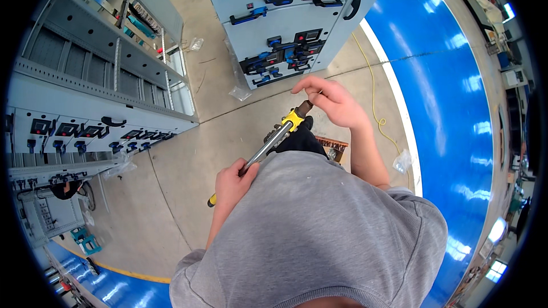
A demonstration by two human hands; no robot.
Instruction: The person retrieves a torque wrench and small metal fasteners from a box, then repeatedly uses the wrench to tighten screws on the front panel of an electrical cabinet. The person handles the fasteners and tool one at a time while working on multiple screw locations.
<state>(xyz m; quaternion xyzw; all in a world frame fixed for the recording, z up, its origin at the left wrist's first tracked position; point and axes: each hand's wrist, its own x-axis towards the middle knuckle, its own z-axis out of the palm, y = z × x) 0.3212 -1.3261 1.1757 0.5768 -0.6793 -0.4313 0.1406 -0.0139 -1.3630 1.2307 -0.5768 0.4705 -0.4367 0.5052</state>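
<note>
In front of my body, my left hand (pixel 233 179) is wrapped round the steel shaft of a long hand tool (pixel 273 147). This tool has a yellow collar, a dark block-like head and a yellow-and-black lower end, and it slants up to the right. Beside the dark head is my right hand (pixel 337 102), its index finger stretched out to the left and its thumb close to the head. The fingertips stand apart; the other fingers are mostly hidden. Below the collar, a metal part with several small pieces is partly covered by the tool and my dark clothing.
Ahead stands a grey switchgear cabinet (pixel 274 28) with black and blue handles. Open cabinet frames (pixel 97 68) line the left. A crate of copper-coloured parts (pixel 333 145) sits near my right forearm. A yellow cable (pixel 372 74) runs along the floor by the blue walkway (pixel 439 97).
</note>
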